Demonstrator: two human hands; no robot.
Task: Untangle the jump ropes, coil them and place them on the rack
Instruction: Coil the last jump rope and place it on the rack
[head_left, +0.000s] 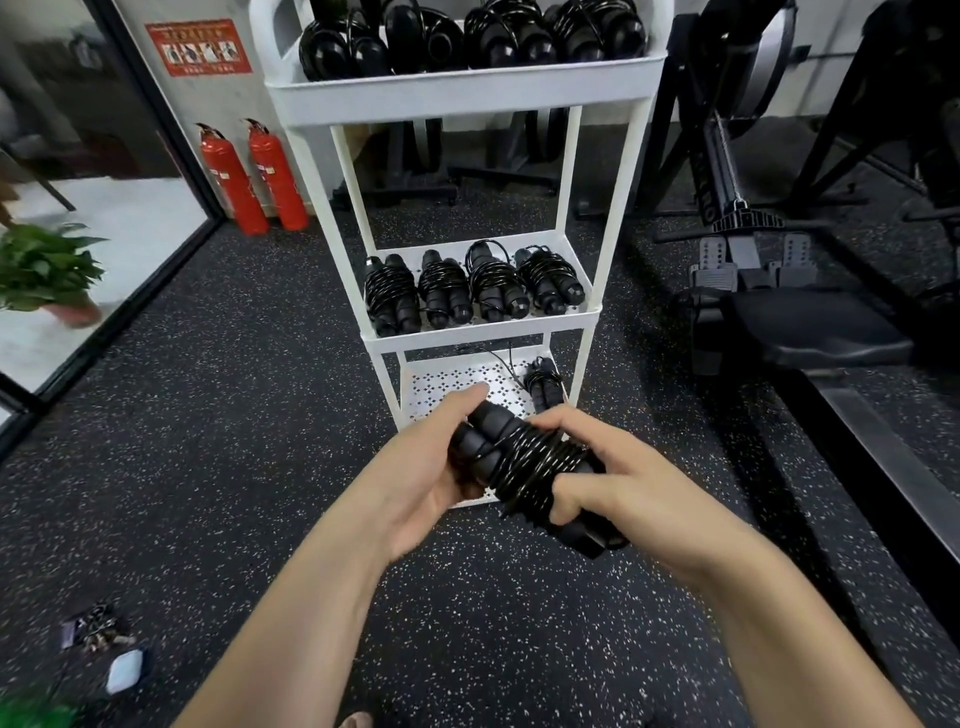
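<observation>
A black jump rope (524, 462) is coiled round its two foam handles and held in front of me, low over the bottom shelf. My left hand (431, 467) grips the handles' upper ends from the left. My right hand (618, 483) grips the lower half, fingers curled over the coils. Behind stands the white three-tier rack (467, 93). Its top shelf holds several coiled ropes (467, 39), its middle shelf (483, 332) holds several more (470, 288), and its perforated bottom shelf (457, 384) holds one coiled rope (545, 387) at the right.
Two red fire extinguishers (254, 176) stand left of the rack by the wall. Black gym machines (779, 291) crowd the right side. A potted plant (47, 270) sits far left. Small items, among them keys (96, 631), lie on the speckled floor at lower left.
</observation>
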